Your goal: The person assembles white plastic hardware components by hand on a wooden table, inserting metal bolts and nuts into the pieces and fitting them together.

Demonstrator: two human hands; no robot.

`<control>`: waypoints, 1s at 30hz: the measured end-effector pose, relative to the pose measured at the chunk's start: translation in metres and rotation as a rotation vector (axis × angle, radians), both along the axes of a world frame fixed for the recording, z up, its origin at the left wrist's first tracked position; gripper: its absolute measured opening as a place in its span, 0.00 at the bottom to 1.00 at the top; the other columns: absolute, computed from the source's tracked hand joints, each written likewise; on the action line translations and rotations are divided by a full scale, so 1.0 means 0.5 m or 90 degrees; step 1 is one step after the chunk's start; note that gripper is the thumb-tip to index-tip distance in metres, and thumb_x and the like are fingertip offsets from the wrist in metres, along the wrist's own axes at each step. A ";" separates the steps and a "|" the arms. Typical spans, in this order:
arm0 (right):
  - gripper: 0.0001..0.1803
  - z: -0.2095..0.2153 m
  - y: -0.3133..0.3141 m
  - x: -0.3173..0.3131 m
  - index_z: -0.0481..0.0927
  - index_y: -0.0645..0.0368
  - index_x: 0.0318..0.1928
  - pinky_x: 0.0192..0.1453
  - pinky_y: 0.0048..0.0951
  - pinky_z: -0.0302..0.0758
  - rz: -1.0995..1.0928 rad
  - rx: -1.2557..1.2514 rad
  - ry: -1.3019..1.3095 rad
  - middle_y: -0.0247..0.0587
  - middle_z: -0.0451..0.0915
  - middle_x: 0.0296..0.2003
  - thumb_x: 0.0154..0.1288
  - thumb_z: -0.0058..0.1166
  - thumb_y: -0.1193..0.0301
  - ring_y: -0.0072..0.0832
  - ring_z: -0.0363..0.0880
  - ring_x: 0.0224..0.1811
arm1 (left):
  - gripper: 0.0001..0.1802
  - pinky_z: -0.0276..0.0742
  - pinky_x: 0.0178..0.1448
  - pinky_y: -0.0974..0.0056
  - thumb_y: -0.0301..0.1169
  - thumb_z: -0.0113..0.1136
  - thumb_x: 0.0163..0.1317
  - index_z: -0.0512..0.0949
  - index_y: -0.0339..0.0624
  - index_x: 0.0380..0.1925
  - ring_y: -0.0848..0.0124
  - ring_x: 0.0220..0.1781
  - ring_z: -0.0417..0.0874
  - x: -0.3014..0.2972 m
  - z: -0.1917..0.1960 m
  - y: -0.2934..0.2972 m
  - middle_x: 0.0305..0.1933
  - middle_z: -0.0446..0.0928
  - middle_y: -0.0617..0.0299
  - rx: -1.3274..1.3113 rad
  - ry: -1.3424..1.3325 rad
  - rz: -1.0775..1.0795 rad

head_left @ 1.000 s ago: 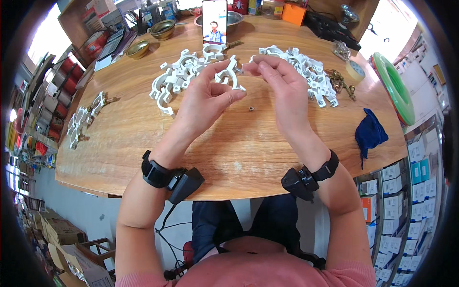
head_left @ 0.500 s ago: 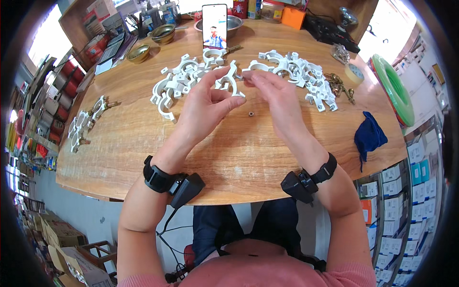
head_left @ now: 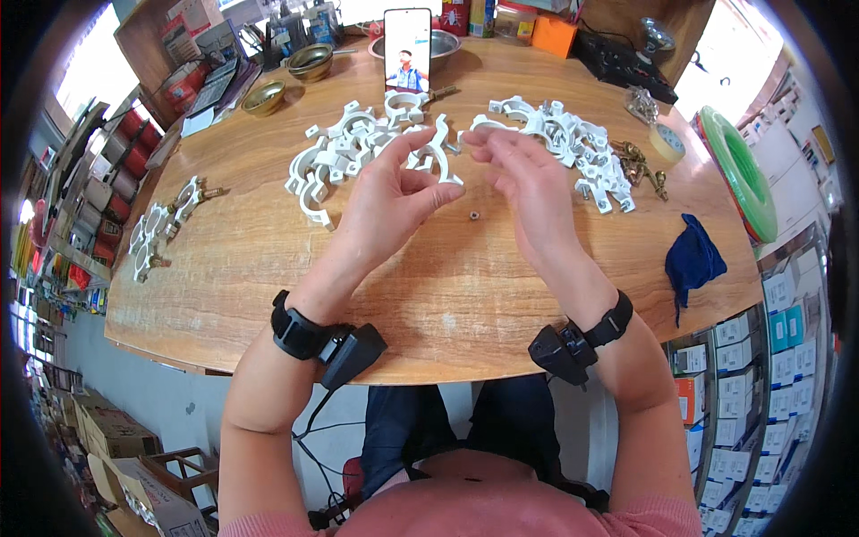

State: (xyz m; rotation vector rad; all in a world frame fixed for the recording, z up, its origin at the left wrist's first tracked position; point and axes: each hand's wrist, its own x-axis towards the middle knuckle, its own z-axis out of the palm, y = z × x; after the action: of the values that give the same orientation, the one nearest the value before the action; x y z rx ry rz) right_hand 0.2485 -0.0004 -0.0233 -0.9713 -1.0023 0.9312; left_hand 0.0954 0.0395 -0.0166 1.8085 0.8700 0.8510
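Note:
My left hand (head_left: 391, 192) is closed around a white plastic pipe clamp half (head_left: 442, 163), gripping it between thumb and fingers above the table. A small metal screw (head_left: 454, 150) sticks out from the clamp's right side. My right hand (head_left: 530, 174) is just right of that screw, its fingers stretched out and slightly apart; nothing shows between them. A small nut (head_left: 474, 216) lies on the wood below and between my hands. One pile of white clamp halves (head_left: 344, 134) sits behind my left hand, and another pile of white clamp parts (head_left: 582, 143) lies behind my right hand.
Joined clamps with brass bolts (head_left: 154, 228) lie at the left. Brass bolts (head_left: 637, 166), a tape roll (head_left: 666, 141) and a dark blue cloth (head_left: 693, 259) are to the right. A phone (head_left: 407, 54) stands upright at the back, near brass bowls (head_left: 263, 98).
My right fingers have loosened and drawn slightly back from the clamp, so the screw at its side now shows. My left hand keeps its grip on the clamp half.

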 end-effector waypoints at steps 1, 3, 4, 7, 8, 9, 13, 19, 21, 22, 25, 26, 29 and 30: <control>0.15 -0.004 0.004 0.002 0.76 0.61 0.41 0.42 0.20 0.67 0.004 -0.058 0.010 0.36 0.77 0.37 0.63 0.43 0.64 0.21 0.73 0.38 | 0.33 0.68 0.32 0.75 0.29 0.63 0.51 0.60 0.34 0.55 0.80 0.27 0.74 0.001 0.000 0.000 0.24 0.78 0.59 -0.010 0.004 -0.002; 0.15 -0.016 0.009 0.004 0.76 0.60 0.41 0.40 0.20 0.67 0.056 -0.111 0.046 0.35 0.77 0.36 0.63 0.44 0.63 0.20 0.72 0.37 | 0.32 0.68 0.32 0.75 0.28 0.62 0.51 0.60 0.34 0.55 0.81 0.27 0.73 0.001 -0.002 -0.001 0.24 0.78 0.60 -0.005 0.000 -0.008; 0.14 -0.018 0.011 0.005 0.76 0.58 0.40 0.38 0.20 0.67 0.110 -0.166 0.082 0.33 0.77 0.35 0.63 0.44 0.62 0.19 0.72 0.36 | 0.32 0.68 0.32 0.74 0.28 0.62 0.51 0.60 0.34 0.55 0.81 0.27 0.73 0.002 -0.004 0.000 0.24 0.78 0.60 -0.003 -0.015 -0.014; 0.14 -0.014 0.003 0.000 0.76 0.58 0.39 0.36 0.21 0.67 0.116 -0.150 0.044 0.32 0.77 0.33 0.63 0.44 0.61 0.18 0.72 0.34 | 0.32 0.68 0.32 0.74 0.28 0.62 0.51 0.60 0.34 0.54 0.81 0.27 0.73 -0.001 -0.008 -0.005 0.24 0.78 0.60 -0.007 -0.018 -0.016; 0.14 -0.014 0.006 0.000 0.76 0.58 0.39 0.36 0.21 0.67 0.116 -0.147 0.043 0.32 0.77 0.33 0.63 0.44 0.61 0.18 0.72 0.34 | 0.32 0.68 0.32 0.74 0.28 0.62 0.51 0.60 0.34 0.54 0.81 0.27 0.73 0.001 -0.006 -0.002 0.24 0.78 0.60 -0.003 -0.009 -0.018; 0.14 -0.016 0.008 0.000 0.76 0.57 0.38 0.36 0.21 0.67 0.102 -0.142 0.018 0.31 0.77 0.33 0.63 0.44 0.60 0.18 0.72 0.34 | 0.32 0.68 0.32 0.74 0.28 0.62 0.51 0.60 0.34 0.54 0.81 0.27 0.73 0.001 -0.005 -0.001 0.24 0.78 0.60 0.000 -0.010 -0.018; 0.13 -0.018 0.011 -0.001 0.75 0.57 0.39 0.36 0.21 0.67 0.104 -0.130 0.034 0.31 0.76 0.32 0.62 0.45 0.61 0.18 0.72 0.34 | 0.31 0.69 0.32 0.74 0.28 0.62 0.51 0.61 0.35 0.54 0.81 0.28 0.74 0.001 -0.006 -0.005 0.24 0.78 0.60 -0.007 -0.025 -0.024; 0.14 -0.015 0.003 -0.002 0.74 0.58 0.39 0.34 0.22 0.67 0.129 -0.170 0.056 0.31 0.76 0.33 0.62 0.46 0.60 0.17 0.72 0.34 | 0.32 0.69 0.33 0.73 0.28 0.63 0.50 0.61 0.35 0.55 0.80 0.28 0.74 0.004 -0.003 -0.006 0.25 0.78 0.59 -0.003 -0.007 -0.017; 0.15 -0.020 0.006 0.000 0.75 0.58 0.39 0.33 0.22 0.67 0.118 -0.150 0.022 0.30 0.76 0.33 0.62 0.45 0.59 0.17 0.71 0.33 | 0.32 0.69 0.33 0.73 0.28 0.63 0.50 0.61 0.35 0.55 0.80 0.29 0.74 0.005 -0.008 -0.004 0.25 0.78 0.59 -0.003 0.000 -0.015; 0.16 -0.022 0.009 0.002 0.75 0.58 0.38 0.33 0.22 0.66 0.109 -0.125 -0.014 0.30 0.76 0.33 0.62 0.44 0.58 0.17 0.71 0.33 | 0.32 0.69 0.33 0.73 0.28 0.63 0.50 0.61 0.35 0.55 0.80 0.29 0.74 0.006 -0.010 -0.001 0.25 0.78 0.59 -0.003 -0.005 -0.015; 0.16 -0.011 0.004 -0.001 0.75 0.58 0.38 0.32 0.21 0.65 0.126 -0.159 0.105 0.29 0.75 0.31 0.62 0.44 0.58 0.16 0.69 0.30 | 0.32 0.69 0.33 0.73 0.28 0.62 0.51 0.60 0.35 0.55 0.81 0.28 0.74 0.000 -0.006 -0.006 0.25 0.77 0.61 -0.024 -0.026 -0.020; 0.15 -0.009 0.004 -0.003 0.75 0.57 0.38 0.31 0.20 0.65 0.121 -0.184 0.115 0.28 0.75 0.30 0.62 0.45 0.59 0.16 0.68 0.29 | 0.32 0.68 0.33 0.74 0.28 0.62 0.51 0.60 0.35 0.55 0.81 0.27 0.73 0.000 -0.005 -0.005 0.25 0.77 0.61 -0.014 -0.012 -0.019; 0.16 -0.017 0.004 -0.003 0.75 0.57 0.37 0.30 0.20 0.65 0.104 -0.172 0.060 0.29 0.74 0.30 0.63 0.44 0.57 0.16 0.67 0.28 | 0.32 0.67 0.32 0.75 0.28 0.62 0.51 0.60 0.34 0.55 0.82 0.27 0.72 0.005 -0.006 -0.005 0.24 0.77 0.61 -0.006 -0.012 -0.026; 0.16 -0.021 0.007 0.000 0.75 0.57 0.37 0.30 0.20 0.65 0.103 -0.173 0.061 0.29 0.74 0.30 0.63 0.44 0.57 0.16 0.67 0.28 | 0.32 0.67 0.32 0.75 0.28 0.62 0.51 0.60 0.34 0.55 0.82 0.27 0.72 0.006 -0.006 -0.005 0.24 0.77 0.62 0.001 -0.009 -0.026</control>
State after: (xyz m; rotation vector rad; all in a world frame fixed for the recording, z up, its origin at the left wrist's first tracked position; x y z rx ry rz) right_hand 0.2487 0.0029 -0.0338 -1.0710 -0.8967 1.2616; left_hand 0.0985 0.0373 -0.0195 1.8131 0.8206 0.8380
